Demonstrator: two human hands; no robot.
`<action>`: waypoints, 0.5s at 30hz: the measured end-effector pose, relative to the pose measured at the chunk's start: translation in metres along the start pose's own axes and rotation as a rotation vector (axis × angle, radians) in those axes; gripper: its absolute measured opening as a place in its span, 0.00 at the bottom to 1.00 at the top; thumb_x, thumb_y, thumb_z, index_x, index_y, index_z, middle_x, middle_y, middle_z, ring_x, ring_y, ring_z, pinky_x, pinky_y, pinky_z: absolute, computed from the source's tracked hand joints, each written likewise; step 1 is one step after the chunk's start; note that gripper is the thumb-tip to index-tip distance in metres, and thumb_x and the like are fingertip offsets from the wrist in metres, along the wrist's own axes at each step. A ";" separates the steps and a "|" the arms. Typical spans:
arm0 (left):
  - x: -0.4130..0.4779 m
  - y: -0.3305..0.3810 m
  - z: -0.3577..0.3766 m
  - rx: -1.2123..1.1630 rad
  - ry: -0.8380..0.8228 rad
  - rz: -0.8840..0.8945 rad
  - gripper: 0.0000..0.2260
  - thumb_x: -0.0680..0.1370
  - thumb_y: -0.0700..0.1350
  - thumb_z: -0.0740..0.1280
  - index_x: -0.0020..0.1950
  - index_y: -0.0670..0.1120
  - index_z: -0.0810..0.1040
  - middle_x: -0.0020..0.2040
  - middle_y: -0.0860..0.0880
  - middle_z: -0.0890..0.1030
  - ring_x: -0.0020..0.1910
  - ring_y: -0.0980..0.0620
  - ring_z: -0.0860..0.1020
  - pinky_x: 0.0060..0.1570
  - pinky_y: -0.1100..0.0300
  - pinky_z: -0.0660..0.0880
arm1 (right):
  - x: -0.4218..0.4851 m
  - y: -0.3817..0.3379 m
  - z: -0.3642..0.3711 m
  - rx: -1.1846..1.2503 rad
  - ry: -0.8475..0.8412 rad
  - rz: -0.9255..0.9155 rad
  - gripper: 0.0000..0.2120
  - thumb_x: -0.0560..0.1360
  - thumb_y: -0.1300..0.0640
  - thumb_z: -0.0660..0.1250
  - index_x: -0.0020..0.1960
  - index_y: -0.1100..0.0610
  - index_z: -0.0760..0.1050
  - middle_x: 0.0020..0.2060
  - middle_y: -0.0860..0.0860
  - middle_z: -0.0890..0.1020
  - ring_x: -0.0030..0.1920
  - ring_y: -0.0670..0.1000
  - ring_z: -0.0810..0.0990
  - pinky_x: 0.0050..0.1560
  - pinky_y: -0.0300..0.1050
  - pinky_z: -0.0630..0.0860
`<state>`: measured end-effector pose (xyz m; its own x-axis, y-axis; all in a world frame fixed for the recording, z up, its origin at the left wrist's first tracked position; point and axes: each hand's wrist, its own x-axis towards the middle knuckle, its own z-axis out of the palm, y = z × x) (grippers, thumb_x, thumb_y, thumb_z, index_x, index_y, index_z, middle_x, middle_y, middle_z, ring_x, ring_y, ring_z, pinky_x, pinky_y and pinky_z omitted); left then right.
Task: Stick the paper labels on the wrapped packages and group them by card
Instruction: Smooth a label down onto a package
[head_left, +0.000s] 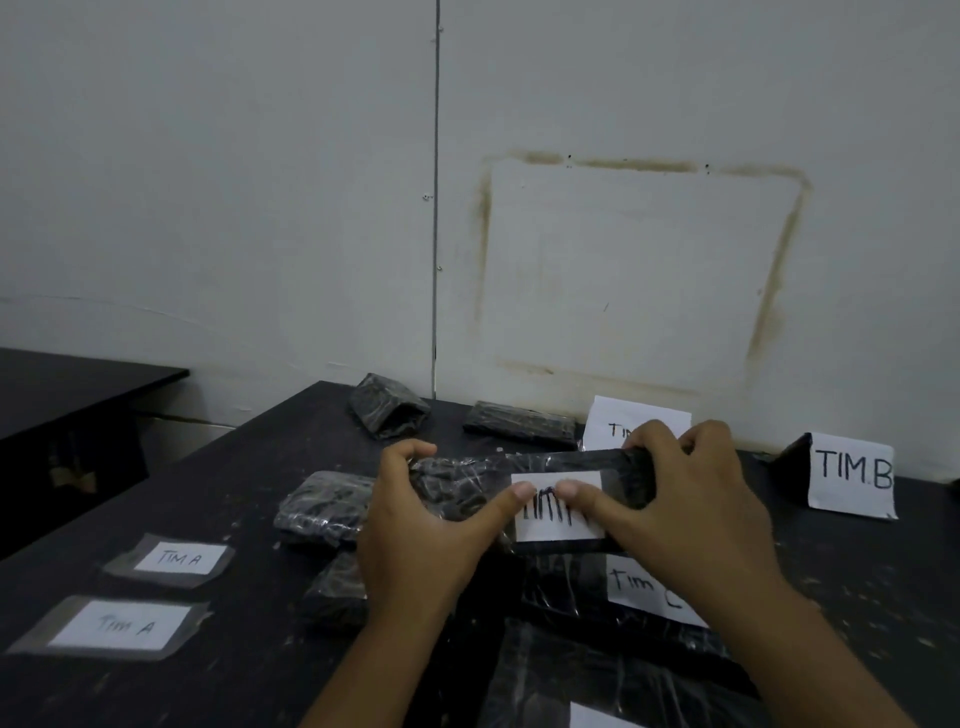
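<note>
Both hands hold one black wrapped package (467, 483) tilted up above the black table (249, 467). My left hand (415, 540) grips its left end and my right hand (670, 509) its right end. Both thumbs press on a white paper label (584, 480) on its face; the writing is partly hidden. Two loose "TIM A" labels on tape lie at the left, one nearer the wall (179, 559) and one nearer me (120, 625). A "TIM B" card (852, 475) stands at the right. Another card (618, 421) stands behind my hands, its text partly hidden.
Two unlabelled black packages lie near the wall (387, 405) (519, 423), another (322, 506) left of my hands. A package with a "TIM C" label (644, 587) lies under my hands, and more wrapped packages (571, 670) nearer me. A second dark table (62, 384) stands at far left.
</note>
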<state>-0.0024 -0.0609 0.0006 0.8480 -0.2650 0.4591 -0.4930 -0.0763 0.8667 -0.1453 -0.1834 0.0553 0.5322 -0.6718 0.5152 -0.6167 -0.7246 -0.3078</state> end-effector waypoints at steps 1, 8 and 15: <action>-0.001 0.001 0.001 0.006 0.041 0.019 0.35 0.49 0.78 0.67 0.49 0.64 0.64 0.45 0.60 0.77 0.42 0.57 0.78 0.37 0.54 0.77 | -0.002 -0.002 0.002 -0.045 0.026 -0.004 0.37 0.53 0.18 0.45 0.49 0.42 0.64 0.46 0.48 0.62 0.47 0.49 0.68 0.37 0.42 0.70; 0.001 0.001 0.001 -0.041 0.080 0.049 0.30 0.52 0.75 0.68 0.47 0.62 0.64 0.43 0.57 0.78 0.40 0.54 0.78 0.37 0.52 0.77 | 0.003 0.002 -0.001 0.030 0.112 -0.042 0.29 0.57 0.21 0.51 0.45 0.41 0.69 0.44 0.46 0.65 0.43 0.48 0.70 0.33 0.40 0.67; 0.006 -0.003 0.000 -0.140 0.033 0.069 0.20 0.64 0.64 0.69 0.49 0.58 0.69 0.43 0.56 0.78 0.39 0.59 0.78 0.40 0.53 0.78 | 0.009 0.010 -0.004 0.117 0.101 -0.119 0.19 0.66 0.33 0.58 0.49 0.41 0.77 0.42 0.44 0.67 0.43 0.47 0.71 0.32 0.38 0.64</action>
<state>0.0039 -0.0621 0.0006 0.8199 -0.2326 0.5231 -0.5208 0.0763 0.8503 -0.1494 -0.1961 0.0598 0.5330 -0.5658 0.6291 -0.4778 -0.8149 -0.3281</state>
